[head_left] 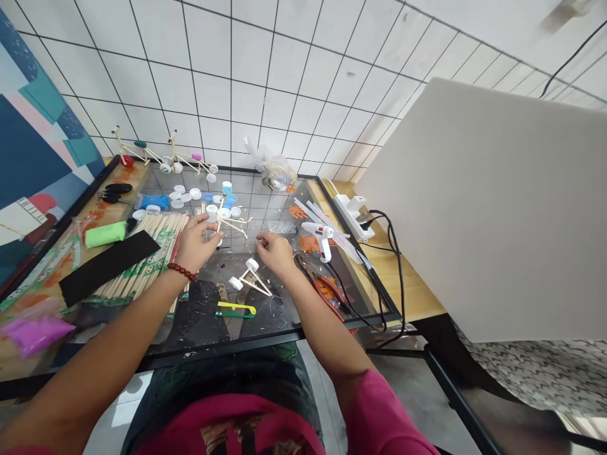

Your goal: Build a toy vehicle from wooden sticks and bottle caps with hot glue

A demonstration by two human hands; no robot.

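My left hand, with a beaded bracelet at the wrist, pinches a wooden stick frame between thumb and fingers. White bottle caps sit at the frame's near end, but I cannot tell which are joined to it. To the right of the frame and apart from it, my right hand is closed, fingertips together; anything in them is too small to make out. Below and between the hands lies a second stick piece with white caps as wheels. A yellow and green cutter-like tool lies nearer the front edge.
A white glue gun, clear glue sticks, red-handled pliers and a power strip with cables stand right. Left are bundled sticks, a black strip and loose caps. Finished-looking stick models stand behind.
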